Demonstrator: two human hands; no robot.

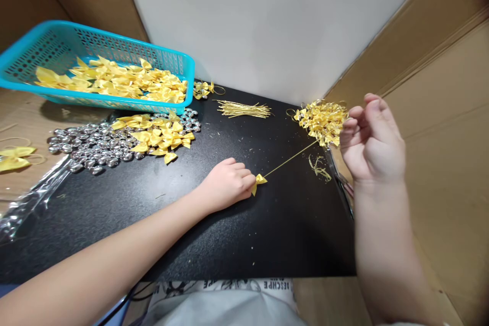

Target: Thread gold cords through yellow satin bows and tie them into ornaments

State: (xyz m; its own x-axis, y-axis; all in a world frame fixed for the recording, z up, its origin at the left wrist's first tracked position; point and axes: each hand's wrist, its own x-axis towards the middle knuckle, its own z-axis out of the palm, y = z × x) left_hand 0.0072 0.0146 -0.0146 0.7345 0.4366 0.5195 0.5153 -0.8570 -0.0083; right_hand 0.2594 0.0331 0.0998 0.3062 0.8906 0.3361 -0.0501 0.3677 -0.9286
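My left hand (231,183) is closed low over the black tabletop, pinching a small yellow satin bow (260,180). From this bow a thin gold cord (291,158) runs taut up and to the right, toward my right hand (372,140). That hand is raised at the right with its fingers curled together at the cord's end. The cord's last stretch blends into a pile of finished-looking yellow bows with gold loops (321,119) behind it. A bundle of cut gold cords (244,109) lies beyond my left hand.
A blue basket (114,97) of yellow bows stands at the back left. Before it are silver beads (103,145) and loose yellow bows (160,135). Cord scraps (320,168) and partly hidden scissors (346,183) lie at right. A white wall and cardboard panels enclose the table (191,244).
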